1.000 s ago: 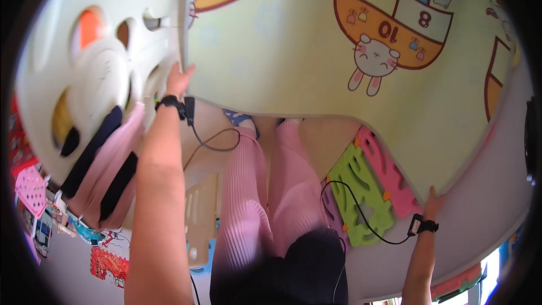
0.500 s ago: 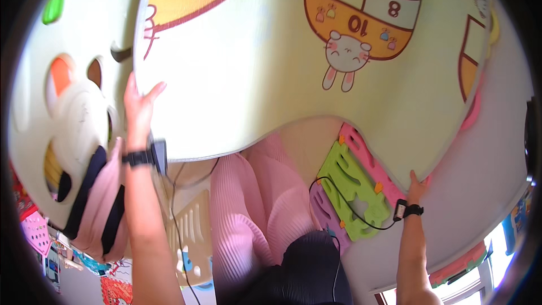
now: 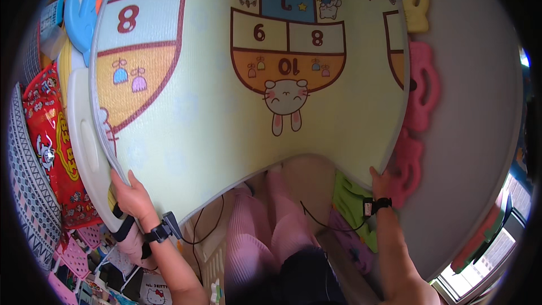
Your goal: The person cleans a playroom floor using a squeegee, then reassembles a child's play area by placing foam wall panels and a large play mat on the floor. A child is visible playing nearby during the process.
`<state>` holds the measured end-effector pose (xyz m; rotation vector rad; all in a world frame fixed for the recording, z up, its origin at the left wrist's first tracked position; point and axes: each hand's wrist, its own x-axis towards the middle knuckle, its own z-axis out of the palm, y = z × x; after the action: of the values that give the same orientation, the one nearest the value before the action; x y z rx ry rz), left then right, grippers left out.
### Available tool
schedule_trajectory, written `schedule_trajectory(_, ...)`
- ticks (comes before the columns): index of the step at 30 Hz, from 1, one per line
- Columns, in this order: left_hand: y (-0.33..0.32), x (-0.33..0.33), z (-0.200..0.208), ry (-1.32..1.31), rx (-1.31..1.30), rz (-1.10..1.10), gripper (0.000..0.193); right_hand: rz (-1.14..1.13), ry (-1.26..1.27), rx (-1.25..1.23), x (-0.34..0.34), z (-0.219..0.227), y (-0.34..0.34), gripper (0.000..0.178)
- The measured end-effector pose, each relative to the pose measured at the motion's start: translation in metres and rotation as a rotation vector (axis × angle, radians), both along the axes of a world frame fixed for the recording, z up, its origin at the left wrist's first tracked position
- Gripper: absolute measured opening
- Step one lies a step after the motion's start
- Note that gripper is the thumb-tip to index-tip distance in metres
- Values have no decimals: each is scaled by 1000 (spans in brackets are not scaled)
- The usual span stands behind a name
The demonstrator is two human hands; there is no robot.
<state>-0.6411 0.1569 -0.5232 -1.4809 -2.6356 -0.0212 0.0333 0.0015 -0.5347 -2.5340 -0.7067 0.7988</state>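
A large pale yellow play mat (image 3: 220, 135) with hopscotch squares and a printed rabbit spreads out in front of me. Its near edge sags in a curve between my hands. My left hand (image 3: 132, 195) grips its near left corner, with the fingers hidden under the edge and the thumb on top. At the near right corner, my right hand (image 3: 380, 179) is closed on the mat's edge. Below the sagging edge show my legs in pink ribbed trousers (image 3: 251, 231). Each wrist wears a black strap with a small device and a cable.
Along the right stand yellow (image 3: 416, 3) and pink fence panels (image 3: 423, 85) beside a pale wall (image 3: 468, 107). Green (image 3: 345, 197) and purple panels (image 3: 353, 243) lie near my right leg. A white panel (image 3: 84, 141), a red bag (image 3: 53, 152) and pink baskets (image 3: 73, 254) are at the left.
The mat has swung round and now lies straighter before me. My left hand has moved lower and nearer; the right has shifted slightly left. Both keep hold of the corners.
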Motion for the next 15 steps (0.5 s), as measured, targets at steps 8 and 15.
schedule_trajectory(8, 4, 24, 45, -467, -308, -44, 80, 19, -25, 140, -16, -6, 0, 48)
schedule_trajectory(15, 96, 55, 117, -281, -312, -163, 82, 120, 202, 255, -68, 26, 33, 41)
